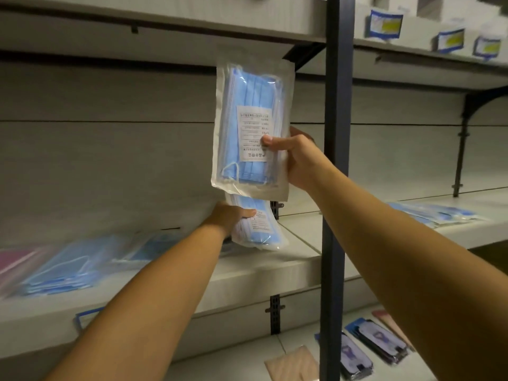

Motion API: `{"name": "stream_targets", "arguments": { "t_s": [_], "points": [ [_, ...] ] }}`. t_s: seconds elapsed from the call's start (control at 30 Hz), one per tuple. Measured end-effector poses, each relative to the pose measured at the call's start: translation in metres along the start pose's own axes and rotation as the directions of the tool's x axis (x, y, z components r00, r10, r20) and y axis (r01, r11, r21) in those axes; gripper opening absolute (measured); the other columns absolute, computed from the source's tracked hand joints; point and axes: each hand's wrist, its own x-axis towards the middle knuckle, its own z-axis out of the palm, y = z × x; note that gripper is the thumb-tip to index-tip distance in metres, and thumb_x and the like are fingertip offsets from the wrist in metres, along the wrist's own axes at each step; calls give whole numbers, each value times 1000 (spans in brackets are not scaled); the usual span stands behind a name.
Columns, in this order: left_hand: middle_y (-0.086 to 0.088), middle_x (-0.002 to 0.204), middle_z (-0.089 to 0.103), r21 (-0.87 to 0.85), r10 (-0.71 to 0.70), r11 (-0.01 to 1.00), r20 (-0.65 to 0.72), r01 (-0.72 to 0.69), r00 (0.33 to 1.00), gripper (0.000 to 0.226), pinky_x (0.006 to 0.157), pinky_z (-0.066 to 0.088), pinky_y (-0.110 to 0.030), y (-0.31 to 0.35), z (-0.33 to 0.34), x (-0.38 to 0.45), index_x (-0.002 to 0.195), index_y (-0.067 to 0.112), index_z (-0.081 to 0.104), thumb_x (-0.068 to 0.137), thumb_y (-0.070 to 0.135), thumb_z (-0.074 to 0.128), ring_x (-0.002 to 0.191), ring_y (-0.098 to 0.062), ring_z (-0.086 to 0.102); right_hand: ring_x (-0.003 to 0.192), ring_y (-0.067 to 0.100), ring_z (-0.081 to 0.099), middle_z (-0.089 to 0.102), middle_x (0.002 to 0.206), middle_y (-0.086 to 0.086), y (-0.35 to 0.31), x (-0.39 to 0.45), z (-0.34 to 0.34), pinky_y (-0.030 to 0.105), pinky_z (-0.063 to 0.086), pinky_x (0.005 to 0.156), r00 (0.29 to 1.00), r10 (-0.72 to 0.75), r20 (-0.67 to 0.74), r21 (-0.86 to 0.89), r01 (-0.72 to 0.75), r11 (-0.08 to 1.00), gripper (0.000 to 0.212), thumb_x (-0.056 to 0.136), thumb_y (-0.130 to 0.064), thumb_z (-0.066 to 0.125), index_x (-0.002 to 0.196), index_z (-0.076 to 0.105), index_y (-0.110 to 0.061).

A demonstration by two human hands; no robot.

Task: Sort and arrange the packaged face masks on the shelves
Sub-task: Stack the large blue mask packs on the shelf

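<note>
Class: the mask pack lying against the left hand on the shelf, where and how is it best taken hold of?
Pinch the lower mask pack across its near short edge, from the front. It lies flat and floppy on the shelf, with the left hand already on its far left side.

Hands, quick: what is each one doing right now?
Left hand: grips the lower pack of blue masks at the shelf.
Right hand: holds the upper pack of blue masks upright.
</note>
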Motion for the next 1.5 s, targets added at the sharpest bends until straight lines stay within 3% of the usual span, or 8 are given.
{"name": "stream_targets", "arguments": {
  "t_s": [0.17, 0.3, 0.6, 0.73, 0.8, 1.07, 1.4, 1.5],
  "points": [
    [-14, 102, 74, 89, -77, 993, -36, 80, 996, 76, 68, 62, -55, -7, 10, 10, 122, 11, 55, 56, 23, 91, 80, -33, 76, 107, 30, 72, 72, 114, 11, 5, 3, 0, 48, 60, 83, 1000, -8, 2, 17, 8, 1000, 39, 86, -3, 68, 123, 58, -7],
    [-10, 108, 69, 305, -32, 950, -100, 62, 994, 63, 81, 62, -48, 10, 19, -6, 119, 9, 54, 69, 23, 91, 93, -30, 72, 107, 30, 72, 72, 115, 10, 8, 5, -2, 49, 60, 86, 1000, -10, -5, 17, 10, 1000, 40, 86, -3, 69, 124, 58, -9],
    [-14, 141, 45, 833, 97, 542, -189, 107, 977, 107, 102, 39, -39, 7, 16, 2, 142, 10, 38, 65, 74, 76, 130, -34, 40, 105, 32, 72, 72, 115, 12, 10, 9, -1, 48, 61, 81, 999, -52, -1, 52, 52, 997, 40, 87, 2, 66, 123, 56, -10],
    [-9, 139, 57, 823, 151, 568, -83, -18, 985, 107, 100, 47, -37, 14, -11, 5, 139, 14, 49, 59, 79, 74, 125, -31, 53, 107, 35, 71, 70, 122, 15, 13, 14, -1, 52, 60, 84, 998, -63, -24, 60, 65, 996, 48, 85, 3, 68, 130, 54, -8],
    [-7, 138, 59, 767, 222, 630, -28, -122, 975, 84, 101, 44, -31, 18, -29, 0, 138, 11, 53, 75, 59, 80, 126, -28, 55, 108, 36, 70, 70, 123, 16, 16, 16, 0, 56, 58, 88, 998, -57, -36, 63, 59, 996, 52, 84, 4, 69, 132, 53, -7],
    [2, 117, 67, 717, 326, 678, -96, -162, 941, 57, 86, 47, -24, 18, -116, -20, 126, 18, 64, 76, 33, 87, 97, -17, 63, 104, 35, 72, 72, 117, 17, 32, 24, 6, 52, 60, 84, 995, -31, -98, 64, 38, 997, 47, 82, 5, 70, 127, 57, -1],
    [6, 109, 66, 818, 347, 563, -101, -120, 933, 45, 93, 52, -33, 12, -199, -62, 122, 21, 67, 84, 42, 79, 102, -16, 63, 84, 28, 74, 72, 100, 13, 54, 39, 12, 38, 59, 68, 982, 50, -182, -44, -59, 997, 23, 87, -9, 74, 107, 62, -4],
    [7, 107, 65, 848, 352, 520, -104, -102, 930, 44, 93, 52, -33, 12, -209, -69, 121, 22, 67, 85, 44, 78, 101, -16, 62, 66, 21, 60, 66, 83, 10, 67, 45, 1, 32, 50, 68, 960, 196, -200, -158, -229, 960, 50, 75, -25, 86, 110, 64, 4]
  ]
}}
